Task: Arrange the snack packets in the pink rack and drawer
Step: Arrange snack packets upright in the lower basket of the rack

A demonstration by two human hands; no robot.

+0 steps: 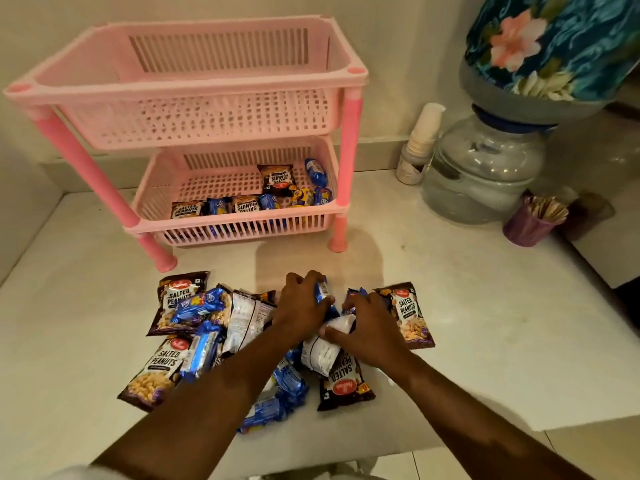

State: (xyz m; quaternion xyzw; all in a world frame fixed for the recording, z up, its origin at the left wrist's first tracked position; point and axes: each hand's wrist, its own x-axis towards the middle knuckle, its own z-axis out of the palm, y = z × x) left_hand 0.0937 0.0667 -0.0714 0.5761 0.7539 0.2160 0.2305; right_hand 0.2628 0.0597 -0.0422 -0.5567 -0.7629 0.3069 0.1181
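**Sorting the pile, one handful at a time**

Gathering packets from the heap on the white counter (485,323), I have both hands down in the middle of it. My left hand (301,306) has its fingers curled and closed round a blue biscuit packet (322,289), gripping it near its upper end. My right hand (367,327) is pressed onto a white-backed packet (322,351), thumb and fingers pinched on its top edge; a blue wrapper peeks out just beyond my knuckles, but I cannot tell whether I hold that too.

The rest of the snack packets lie loose round my wrists: salted peanut packets (173,306) to the left, another peanut packet (412,317) to the right, blue ones scattered between. The pink rack (194,81) stands behind the pile. Its lower basket (152,199) already has a row of packets along the front and right; its top basket looks bare. No drawer shows from here.

To do this well, I think I should lift only what I truly grip, since the foil is slick and a loose packet will slide off. Grouping like with like before carrying seems wise. Going in low under the upper tier should keep my knuckles off it.
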